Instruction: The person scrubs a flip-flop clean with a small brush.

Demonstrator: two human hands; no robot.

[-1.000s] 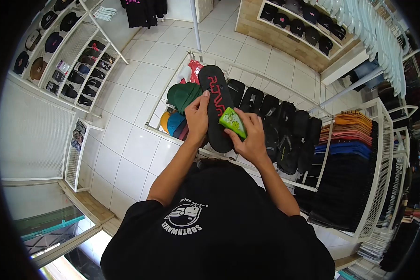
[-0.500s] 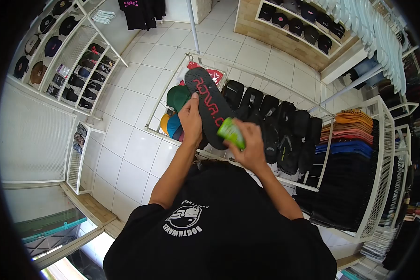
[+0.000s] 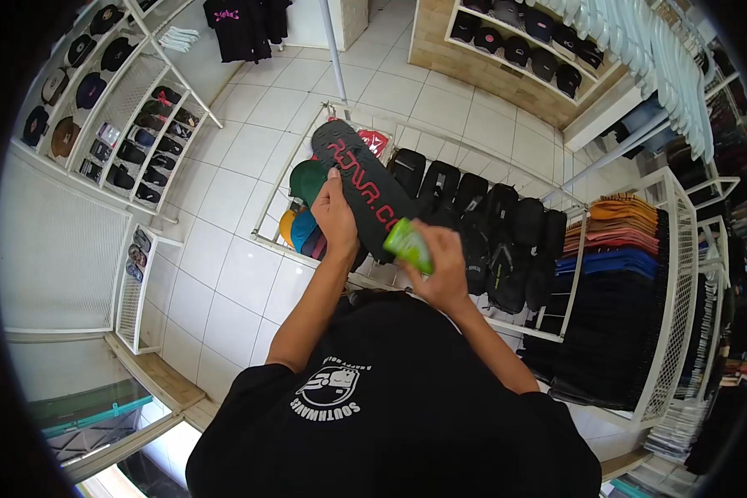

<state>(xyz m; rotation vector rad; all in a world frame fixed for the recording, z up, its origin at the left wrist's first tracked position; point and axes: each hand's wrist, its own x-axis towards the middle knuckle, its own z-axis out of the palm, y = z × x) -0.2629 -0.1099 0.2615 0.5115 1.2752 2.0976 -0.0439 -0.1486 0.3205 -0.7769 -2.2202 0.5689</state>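
Observation:
A long black sandal (image 3: 361, 187), its flat sole turned up with red lettering, is held at a slant in front of my chest. Along its left edge my left hand (image 3: 335, 214) grips it, thumb on the upper face and fingers tucked beneath. My right hand (image 3: 441, 261) is closed around a small bright green item with pale markings (image 3: 409, 246), blurred by motion. That green item overlaps the sandal's lower right part, at the end of the lettering. What kind of item it is, I cannot tell.
Below is a low white rack (image 3: 261, 236) with a green cap (image 3: 307, 181), other caps and rows of black bags (image 3: 440, 183). Folded clothes (image 3: 610, 261) hang at right. Cap shelves (image 3: 100, 91) and sandals (image 3: 139, 256) stand left; white hangers (image 3: 639, 58) are upper right.
The sandal and left hand have shifted slightly left in the view. My right hand and the green item have moved a little down and left, along with a slight camera shift.

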